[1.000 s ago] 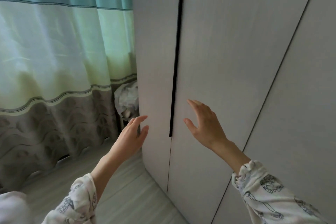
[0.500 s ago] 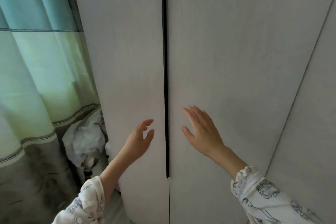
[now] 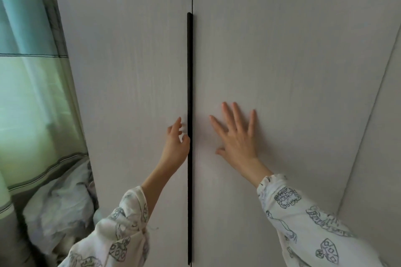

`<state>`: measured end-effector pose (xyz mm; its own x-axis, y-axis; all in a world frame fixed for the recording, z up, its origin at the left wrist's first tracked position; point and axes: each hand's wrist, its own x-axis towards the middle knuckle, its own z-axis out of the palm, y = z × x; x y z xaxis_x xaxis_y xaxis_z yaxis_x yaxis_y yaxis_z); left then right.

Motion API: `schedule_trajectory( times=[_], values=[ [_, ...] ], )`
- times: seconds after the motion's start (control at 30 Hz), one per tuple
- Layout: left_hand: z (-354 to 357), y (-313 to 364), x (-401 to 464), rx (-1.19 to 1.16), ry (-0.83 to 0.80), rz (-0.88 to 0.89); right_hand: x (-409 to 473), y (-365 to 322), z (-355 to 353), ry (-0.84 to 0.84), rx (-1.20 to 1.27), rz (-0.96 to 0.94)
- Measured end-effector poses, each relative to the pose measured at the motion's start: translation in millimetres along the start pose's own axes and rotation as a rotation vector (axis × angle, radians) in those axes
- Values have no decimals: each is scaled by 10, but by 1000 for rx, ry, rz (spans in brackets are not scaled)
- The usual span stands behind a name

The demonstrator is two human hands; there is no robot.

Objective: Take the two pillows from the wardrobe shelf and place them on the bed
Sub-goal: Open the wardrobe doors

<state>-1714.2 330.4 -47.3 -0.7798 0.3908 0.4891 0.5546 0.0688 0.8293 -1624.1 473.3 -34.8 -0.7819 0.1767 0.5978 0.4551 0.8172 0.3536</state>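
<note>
Both our hands had closed the gap to the wardrobe since a moment before, when they hung in the air short of the doors, and our view had swung round to face the doors squarely. Far left, the green and teal curtain (image 3: 28, 76) hung down beside the wardrobe, and below it a crumpled pale bundle (image 3: 63, 208) sat wedged in the corner against the cabinet side. Next came the left door (image 3: 130, 71), pale wood grain, shut. Our left hand (image 3: 176, 144) was up at its right edge, fingers loosely curled and parted, the fingertips (image 3: 184, 137) right at the long black handle strip (image 3: 190, 93); whether they had hooked it or were only touching it, we could not tell. That strip ran upright down the seam between the two doors. Over to the right door (image 3: 282, 60), also shut, and there our right hand (image 3: 236, 136) lay flat against the panel, fingers spread wide and straight, holding nothing, near the strip but apart from it. Printed white sleeves (image 3: 303, 219) covered both forearms. A further panel (image 3: 382, 158) angled away on the far right. No pillows were in sight, and no shelf either: the closed doors hid the inside of the wardrobe.
</note>
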Motion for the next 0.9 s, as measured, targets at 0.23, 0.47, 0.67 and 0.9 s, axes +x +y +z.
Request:
schedule_trajectory(
  times=[0.23, 0.47, 0.67, 0.9],
  values=[
    [31, -101, 25, -82, -86, -101, 32, -12, 59, 37, -15, 5],
    [-104, -20, -117, -169, -85, -166, 55, 39, 66, 26, -5, -14],
    [-474, 96, -565, -182, -31, -164, 16, -49, -74, -7, 79, 10],
    [-1007, 178, -1019, -234, -3, -173, -393, -711, -566, -277, 1382, -34]
  ],
)
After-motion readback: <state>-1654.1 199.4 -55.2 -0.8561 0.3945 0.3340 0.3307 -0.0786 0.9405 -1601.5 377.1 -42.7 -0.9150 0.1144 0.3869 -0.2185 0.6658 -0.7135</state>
